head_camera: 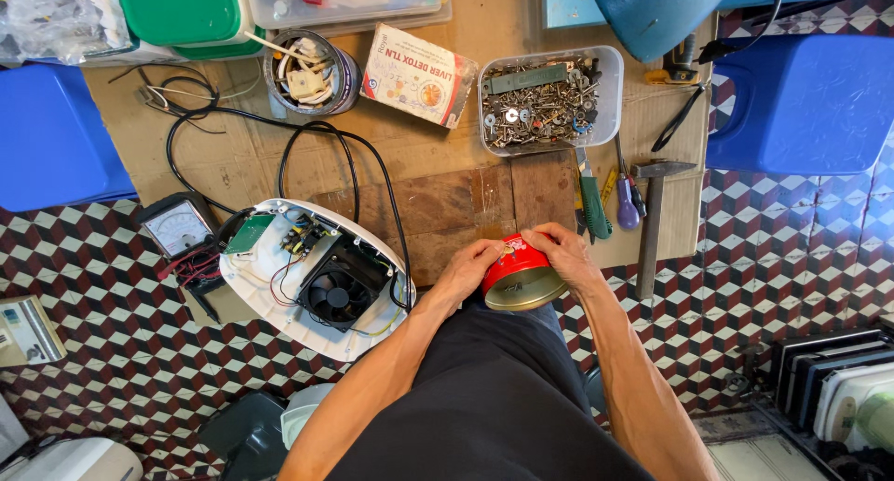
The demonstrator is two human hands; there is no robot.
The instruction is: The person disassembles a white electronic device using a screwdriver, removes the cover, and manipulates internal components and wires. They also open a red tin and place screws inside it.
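A round red tin with a gold bottom [518, 278] is held over my lap, tilted with its bottom toward me. My left hand [470, 269] grips its left side and my right hand [562, 254] grips its right side, fingertips meeting on its top rim. To the left lies an opened white appliance [317, 276] with a black fan, a circuit board and coloured wires showing.
A clear tub of screws and metal parts [548, 99], a hammer [652, 220], pliers and screwdrivers [605, 202] lie ahead on cardboard. An analog multimeter [177, 228] sits left. Blue plastic stools [801, 104] stand at both sides. A tin of small parts [307, 71] is at back.
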